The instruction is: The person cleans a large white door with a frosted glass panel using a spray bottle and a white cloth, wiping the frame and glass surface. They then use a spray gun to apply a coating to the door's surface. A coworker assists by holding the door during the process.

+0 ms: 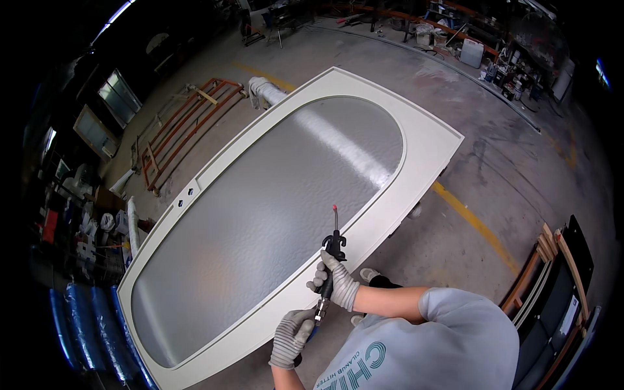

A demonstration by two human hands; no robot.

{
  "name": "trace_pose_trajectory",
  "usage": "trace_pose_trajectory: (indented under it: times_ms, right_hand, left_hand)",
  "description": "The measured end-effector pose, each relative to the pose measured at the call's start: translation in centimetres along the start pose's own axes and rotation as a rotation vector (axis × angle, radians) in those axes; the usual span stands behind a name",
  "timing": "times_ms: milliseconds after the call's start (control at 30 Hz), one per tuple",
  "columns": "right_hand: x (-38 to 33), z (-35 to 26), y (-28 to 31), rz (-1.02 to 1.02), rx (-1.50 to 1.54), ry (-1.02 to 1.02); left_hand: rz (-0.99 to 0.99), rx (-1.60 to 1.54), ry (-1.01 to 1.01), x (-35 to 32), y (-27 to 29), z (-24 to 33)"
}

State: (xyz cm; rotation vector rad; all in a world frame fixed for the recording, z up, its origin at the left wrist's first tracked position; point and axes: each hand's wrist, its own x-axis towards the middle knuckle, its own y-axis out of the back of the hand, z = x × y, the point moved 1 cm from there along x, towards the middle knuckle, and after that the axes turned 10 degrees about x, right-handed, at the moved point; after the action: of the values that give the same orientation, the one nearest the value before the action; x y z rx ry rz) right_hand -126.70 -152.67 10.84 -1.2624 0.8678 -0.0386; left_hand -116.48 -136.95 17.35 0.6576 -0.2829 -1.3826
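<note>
A large cream-white door (426,140) with an oval frosted glass pane (273,201) lies flat in front of me. My right hand (335,281), in a grey knit glove, grips the black handle of an air blow gun (333,242) whose thin metal nozzle with a red tip points up over the door's near rail. My left hand (290,337), also gloved, holds the metal hose fitting (319,312) at the bottom of the gun's handle, with a blue hose end just below it.
Concrete floor with a yellow painted line (478,224) runs to the right. An orange-brown wooden frame (185,127) lies on the floor at the left. Blue wrapped rolls (84,318) lie at lower left. Framed panels (559,286) lean at the right. Workshop clutter fills the far side.
</note>
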Motion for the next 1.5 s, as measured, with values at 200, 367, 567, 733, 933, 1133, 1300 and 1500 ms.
trace_pose_trajectory:
  times_ms: [200,367,567,733,933,1133,1300,1500]
  right_hand:
    - [8.7,-5.1,-8.4,-0.093,0.188,-0.140]
    - [17.0,-18.9,-12.0,-0.158,0.323,0.241]
    - [16.1,-31.7,-13.6,-0.252,0.477,0.453]
    - [18.2,-36.6,-12.7,-0.296,0.398,0.439]
    - [21.6,-39.9,-12.8,-0.228,0.191,0.251]
    - [23.9,-41.3,-15.1,-0.112,0.063,0.333]
    - [28.3,-42.8,-13.5,-0.075,0.037,0.262]
    - [31.6,-38.6,-15.7,-0.059,-0.203,0.005]
  left_hand:
    - [0.358,-1.068,0.762,-5.1,1.5,-6.5]
    - [0.236,-1.072,0.534,-2.1,-0.9,3.2]
    - [0.315,-0.012,0.316,9.2,-2.6,-0.5]
    - [0.499,0.781,0.111,18.5,-6.2,0.3]
    - [0.787,0.847,0.068,20.9,-8.0,-0.3]
    - [0.392,0.591,0.254,20.1,-9.4,-4.2]
    - [0.627,0.372,0.157,20.6,-9.2,-0.9]
    - [0.604,0.341,0.326,19.4,-6.3,1.1]
